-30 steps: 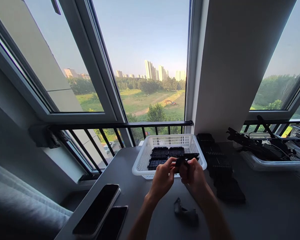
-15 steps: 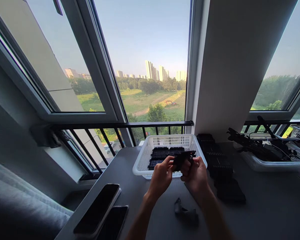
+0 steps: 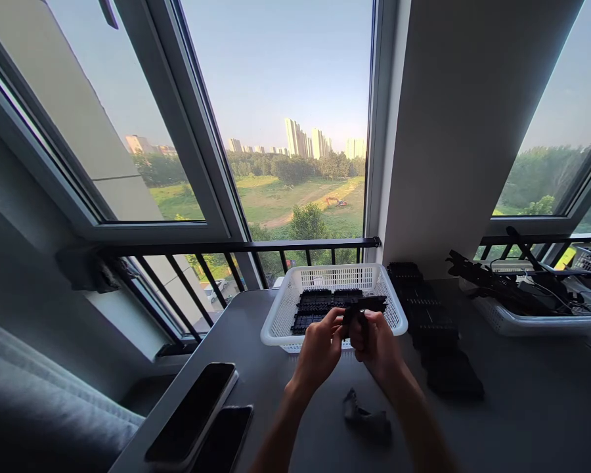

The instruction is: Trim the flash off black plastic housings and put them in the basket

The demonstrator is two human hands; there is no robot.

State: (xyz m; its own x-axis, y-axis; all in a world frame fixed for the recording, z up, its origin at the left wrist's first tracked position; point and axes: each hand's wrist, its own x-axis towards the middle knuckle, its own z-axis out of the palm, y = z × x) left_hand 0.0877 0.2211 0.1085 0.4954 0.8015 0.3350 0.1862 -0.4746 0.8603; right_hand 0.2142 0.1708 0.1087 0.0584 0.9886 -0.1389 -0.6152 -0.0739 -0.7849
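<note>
A small black plastic part (image 3: pixel 373 303) is held between both hands above the front edge of a white basket (image 3: pixel 274 328). My left hand (image 3: pixel 321 348) pinches its left side, and my right hand (image 3: pixel 380 345) grips it from the right with curled fingers. Inside the basket lie several flat black ribbed pieces (image 3: pixel 315 301). Nearer me on the grey table (image 3: pixel 276 387) is a dark grey object (image 3: pixel 367 417), whose kind I cannot make out.
Two phones (image 3: pixel 192 410) (image 3: pixel 226 437) lie at the front left. Right of the basket runs a row of stacked black pieces (image 3: pixel 431 318). A second white basket (image 3: pixel 532 325) with black parts and cables stands at the far right. Behind is a black railing (image 3: pixel 251 247) before the window.
My right hand has shifted slightly left along the black part, its thumb now nearer the middle. The part has turned a little, and more of its right end shows.
</note>
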